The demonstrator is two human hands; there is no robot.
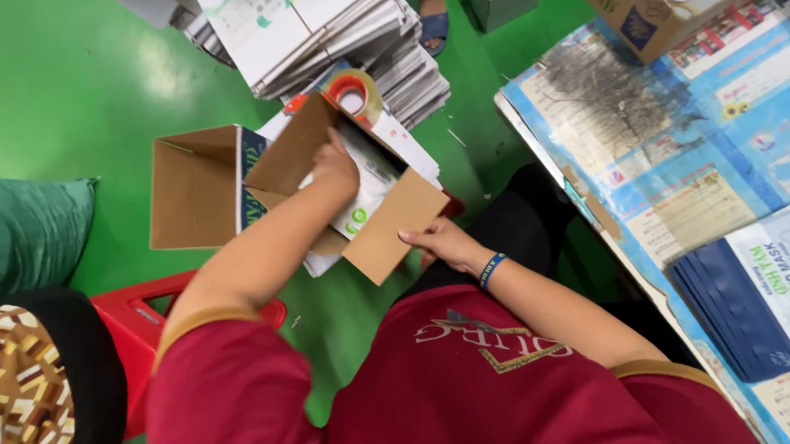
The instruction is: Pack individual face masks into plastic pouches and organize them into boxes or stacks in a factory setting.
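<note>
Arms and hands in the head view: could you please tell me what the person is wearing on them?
Both arms are bare below short dark red sleeves with tan hems. The right wrist carries a blue wristband. The left hand and right hand wear no gloves, and no rings show.

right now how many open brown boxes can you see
3: one box under both hands, one empty box on the floor to its left, one box on the table at top right. Others may be hidden.

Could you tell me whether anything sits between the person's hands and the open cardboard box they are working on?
Nothing visible does. The left hand is already inside the open cardboard box, resting on the white packet in it, and the right hand grips the box's near flap directly.
</note>
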